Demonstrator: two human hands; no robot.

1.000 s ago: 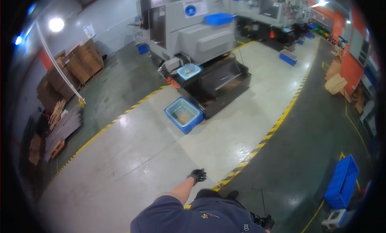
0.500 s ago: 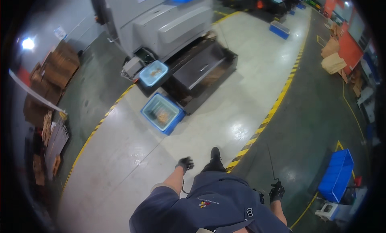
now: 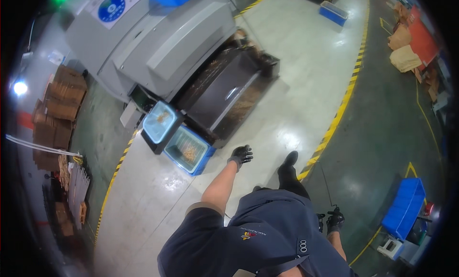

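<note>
I am walking on a pale factory floor toward a large grey machine [image 3: 158, 47]. My left hand [image 3: 240, 155], in a black glove, swings forward with fingers spread and holds nothing. It is nearest to a blue crate [image 3: 187, 150] on the floor that contains small brownish parts. My right hand [image 3: 334, 219], also black-gloved, hangs low beside my hip and appears loosely curled; whether it holds anything I cannot tell. My dark shoe [image 3: 288, 166] steps ahead near a yellow-black floor line [image 3: 334, 119].
A light-blue bin [image 3: 160, 121] stands on a black stand next to the crate. A dark chip tray [image 3: 229, 93] juts from the machine. Stacked cardboard [image 3: 60, 105] lies at left. Blue crates [image 3: 404, 207] sit at lower right and another blue crate [image 3: 333, 11] far ahead.
I have come closer to the machine and the blue crate, which now appear larger. My left arm has swung forward and my right hand stays low at my side.
</note>
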